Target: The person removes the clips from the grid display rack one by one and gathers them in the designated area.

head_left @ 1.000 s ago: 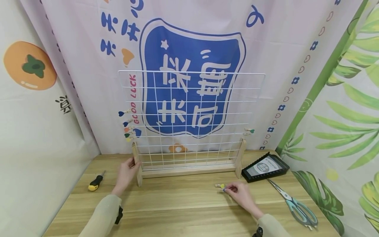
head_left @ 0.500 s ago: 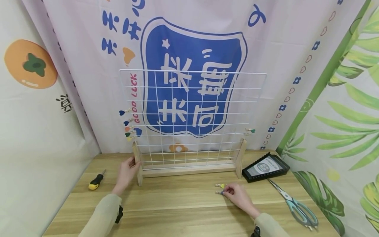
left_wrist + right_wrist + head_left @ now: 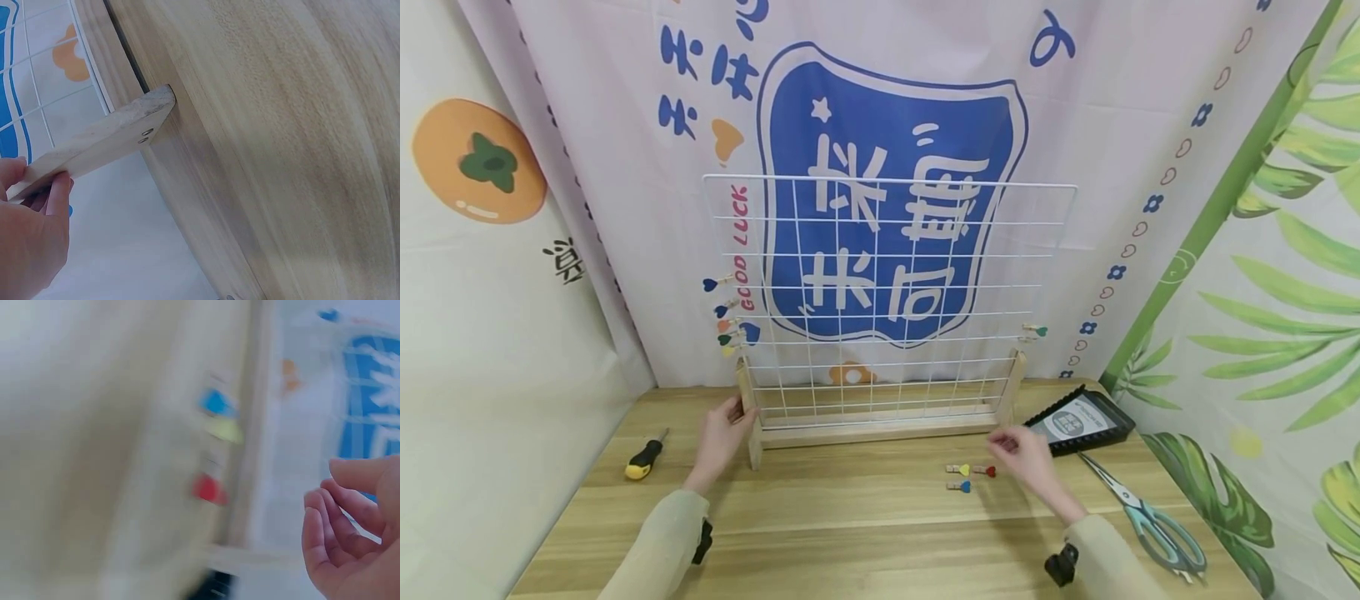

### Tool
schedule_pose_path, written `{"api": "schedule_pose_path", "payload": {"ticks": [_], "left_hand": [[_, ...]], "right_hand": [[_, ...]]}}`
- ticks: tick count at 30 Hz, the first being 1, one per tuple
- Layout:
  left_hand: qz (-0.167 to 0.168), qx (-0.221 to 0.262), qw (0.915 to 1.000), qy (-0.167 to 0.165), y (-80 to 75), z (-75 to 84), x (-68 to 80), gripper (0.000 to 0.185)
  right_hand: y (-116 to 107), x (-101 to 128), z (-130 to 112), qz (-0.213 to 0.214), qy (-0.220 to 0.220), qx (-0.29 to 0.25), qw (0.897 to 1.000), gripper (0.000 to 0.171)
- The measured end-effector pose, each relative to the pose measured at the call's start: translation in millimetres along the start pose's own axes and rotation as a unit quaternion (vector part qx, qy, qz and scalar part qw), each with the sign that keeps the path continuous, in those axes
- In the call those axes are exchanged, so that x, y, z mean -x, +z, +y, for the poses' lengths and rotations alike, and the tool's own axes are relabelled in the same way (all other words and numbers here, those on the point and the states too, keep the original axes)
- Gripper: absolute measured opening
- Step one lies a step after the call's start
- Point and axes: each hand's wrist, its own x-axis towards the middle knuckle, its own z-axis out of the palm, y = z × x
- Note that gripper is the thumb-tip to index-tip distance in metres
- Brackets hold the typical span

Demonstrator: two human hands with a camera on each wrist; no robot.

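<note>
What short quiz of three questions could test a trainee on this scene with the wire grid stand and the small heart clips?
1. True or false: the left hand holds the white wire grid stand's wooden left post.
2. How many small wooden heart clips lie on the light wooden table?
3. The right hand is: A gripping the teal-handled scissors; B empty above the table.

Key: 1 true. 2 three: yellow, red, blue. 3 B.

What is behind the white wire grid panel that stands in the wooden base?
Behind the white wire grid panel hangs a pale cloth backdrop with a big blue shield, seen through the wires. The wooden base hides the backdrop's bottom edge.
</note>
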Motion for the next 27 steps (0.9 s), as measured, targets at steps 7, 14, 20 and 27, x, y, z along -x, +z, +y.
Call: {"api": "schedule_pose_path", "payload": {"ticks": [7, 14, 20, 27], "left_hand": [[0.005, 0.002, 1.0, 0.008, 0.7, -0.9, -0.3, 0.032], [-0.003, 0.01, 0.9999, 0.001, 0.7, -3.0, 0.4, 0.035], [-0.009, 0.02, 0.9998, -0.002, -0.1, -3.0, 0.1, 0.036], [-0.009, 0.017, 0.9998, 0.0, -0.8, -0.5, 0.8, 0.036]], "right_hand": [[-64.0, -44.9, -11.6, 0.132, -0.025, 0.006, 0.991, 0.015], [-101.9, -80.3, -16.5, 0.218, 0.012, -0.018, 0.976, 0.024], [-108.9, -95.0, -15.5, 0.157, 0.032, -0.006, 0.987, 0.036], [-110.3, -98.8, -16.6, 0.144, 0.031, 0.0, 0.989, 0.03]]}}
